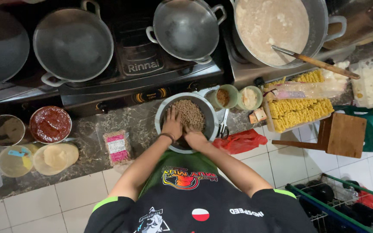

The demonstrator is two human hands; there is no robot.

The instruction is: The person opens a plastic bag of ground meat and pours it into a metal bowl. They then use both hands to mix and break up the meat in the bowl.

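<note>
Head view looks down on both hands inside a metal bowl (186,122) on the dark counter (87,149). Left hand (172,124) lies spread, palm down, clenching nothing, its fingers on a mound of small brown peanuts (189,114). Right hand (195,137), just beside it at the near rim, rests on the heap's edge; whether it grasps any I cannot tell. Judging by the single large heap, most sorting remains undone.

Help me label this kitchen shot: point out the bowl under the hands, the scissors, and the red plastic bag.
metal bowl (208,113): head view, on its bare right inner wall.
scissors (223,127): head view, on the handles right of the bowl.
red plastic bag (240,141): head view, on its crumpled middle.
</note>
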